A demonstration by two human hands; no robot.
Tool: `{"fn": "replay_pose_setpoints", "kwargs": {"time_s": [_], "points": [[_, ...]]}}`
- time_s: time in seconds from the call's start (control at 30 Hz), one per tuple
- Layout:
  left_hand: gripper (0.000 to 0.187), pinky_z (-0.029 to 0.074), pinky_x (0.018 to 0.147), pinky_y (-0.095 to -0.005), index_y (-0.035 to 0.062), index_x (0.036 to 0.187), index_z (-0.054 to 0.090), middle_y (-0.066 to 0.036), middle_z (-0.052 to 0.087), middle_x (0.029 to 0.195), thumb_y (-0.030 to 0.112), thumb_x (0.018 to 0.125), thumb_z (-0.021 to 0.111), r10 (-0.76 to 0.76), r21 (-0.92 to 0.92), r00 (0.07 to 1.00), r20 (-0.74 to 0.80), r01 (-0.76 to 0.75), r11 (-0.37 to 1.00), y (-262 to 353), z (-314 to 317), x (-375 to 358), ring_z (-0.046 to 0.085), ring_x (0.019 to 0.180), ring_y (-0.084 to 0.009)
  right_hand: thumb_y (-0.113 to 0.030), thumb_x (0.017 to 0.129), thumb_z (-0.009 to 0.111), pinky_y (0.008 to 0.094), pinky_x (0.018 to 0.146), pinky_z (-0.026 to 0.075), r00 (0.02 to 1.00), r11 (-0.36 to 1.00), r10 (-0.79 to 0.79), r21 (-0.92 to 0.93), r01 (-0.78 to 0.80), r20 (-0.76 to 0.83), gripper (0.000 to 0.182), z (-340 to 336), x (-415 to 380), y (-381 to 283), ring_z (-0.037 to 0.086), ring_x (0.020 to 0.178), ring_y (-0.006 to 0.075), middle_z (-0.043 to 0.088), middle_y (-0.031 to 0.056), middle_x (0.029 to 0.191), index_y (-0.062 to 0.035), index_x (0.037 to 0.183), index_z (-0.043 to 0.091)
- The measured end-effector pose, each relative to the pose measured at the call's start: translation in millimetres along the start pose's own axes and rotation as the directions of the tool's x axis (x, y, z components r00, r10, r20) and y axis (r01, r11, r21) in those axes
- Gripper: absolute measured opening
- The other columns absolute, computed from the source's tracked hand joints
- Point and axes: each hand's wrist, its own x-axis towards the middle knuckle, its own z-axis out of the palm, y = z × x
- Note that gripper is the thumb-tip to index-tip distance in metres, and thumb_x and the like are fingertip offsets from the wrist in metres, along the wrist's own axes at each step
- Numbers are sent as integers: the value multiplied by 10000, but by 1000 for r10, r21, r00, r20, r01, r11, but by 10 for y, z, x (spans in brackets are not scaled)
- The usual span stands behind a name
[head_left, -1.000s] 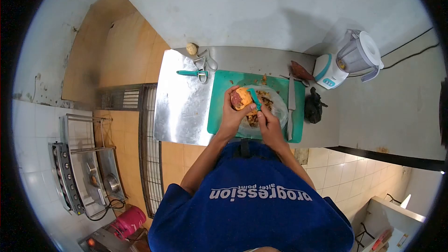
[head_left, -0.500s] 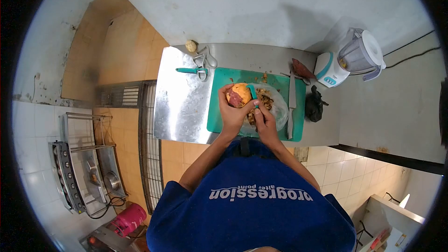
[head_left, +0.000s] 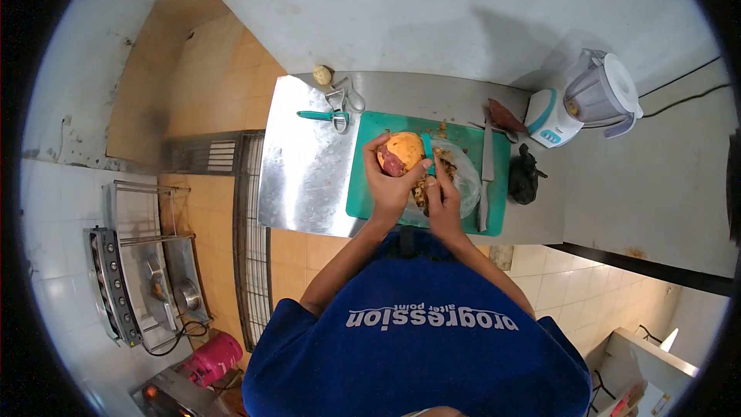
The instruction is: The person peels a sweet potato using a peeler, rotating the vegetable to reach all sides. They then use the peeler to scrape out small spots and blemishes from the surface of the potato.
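My left hand (head_left: 388, 191) is closed around a partly peeled sweet potato (head_left: 406, 147). Most of its visible flesh is orange, with a reddish-brown patch of skin at the lower left. In my right hand (head_left: 444, 207) is a green peeler (head_left: 427, 143), its head at the sweet potato's right side. Both hands are over a green cutting board (head_left: 361, 193). Under them, a clear plastic bag (head_left: 468, 185) lies on the board with brown and orange peelings (head_left: 420, 198) on it. A long knife (head_left: 486, 170) rests along the board's right side.
A second green-handled peeler (head_left: 323, 116) and a small pale round item (head_left: 323, 75) are on the steel table (head_left: 297, 185) at left. To the right are a reddish-brown unpeeled root (head_left: 506, 117), a black plastic bag (head_left: 524, 176) and a blender (head_left: 552, 117). The wall (head_left: 417, 15) borders the back.
The peeler has shifted slightly along the sweet potato's right side, and the sweet potato has turned a little in my left hand. The whole view has moved slightly.
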Motion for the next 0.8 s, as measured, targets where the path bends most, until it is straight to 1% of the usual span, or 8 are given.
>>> {"fn": "replay_pose_setpoints", "kwargs": {"time_s": [0.03,0.13,0.17,0.23,0.5,0.67,0.73,0.8], "points": [[732,488,1008,-335,31,1318,422,-110,543,1245,26,745,879,-6,-18,1000,10,7,1000,41,7,17,556,1164,-200,-150,1068,446,322,1005,468,997,998,-67,15,68,-42,497,-19,18,46,626,1142,212,651,178,1280,-8,1543,401],[733,489,1011,-338,39,1317,421,-114,528,1267,27,747,882,-43,-91,998,42,46,995,80,-8,35,551,1175,-199,-163,1073,436,238,693,486,993,994,55,85,-64,101,519,-149,28,10,574,746,97,641,65,956,-17,1566,359],[724,492,1011,-340,42,1308,424,-117,514,1282,22,749,884,-72,-144,995,64,80,986,89,-27,43,547,1179,-200,-163,1073,436,238,693,486,994,994,52,86,-61,101,519,-156,33,-31,574,746,97,641,65,956,-17,1566,359],[726,495,1015,-347,43,1348,409,-118,528,1280,8,776,855,-170,-257,979,109,193,947,92,-78,47,554,1184,-208,-196,1087,403,206,517,336,972,980,-28,198,-20,235,557,-172,33,-171,360,580,40,483,-22,786,-64,1611,267],[841,519,988,-353,43,1531,275,-146,571,1270,-55,844,749,-370,-506,878,302,477,719,82,-202,99,601,1159,-217,-232,1107,337,250,718,425,953,970,62,208,-128,297,569,-220,124,-214,470,755,99,541,18,883,-155,1647,177],[868,518,995,-344,21,1505,341,-135,577,1292,-24,785,823,-415,-213,830,372,512,832,-11,-315,112,616,1145,-213,-243,1101,340,243,760,417,950,973,107,168,-161,293,575,-313,181,-276,465,802,100,537,15,1016,-175,1650,183],[860,521,1007,-354,32,1489,368,-134,584,1295,-28,767,832,-454,-182,806,380,547,817,9,-339,120,614,1164,-221,-290,1095,366,230,750,404,939,996,79,-57,-64,334,592,-433,218,-261,430,790,92,568,45,1236,-175,1648,190],[853,524,1018,-364,43,1472,396,-132,591,1298,-31,749,841,-496,-149,779,383,582,799,33,-355,108,612,1184,-229,-318,1086,390,244,800,426,937,996,94,-38,-86,337,603,-471,239,-154,488,846,112,556,72,1338,-174,1644,211]]}}
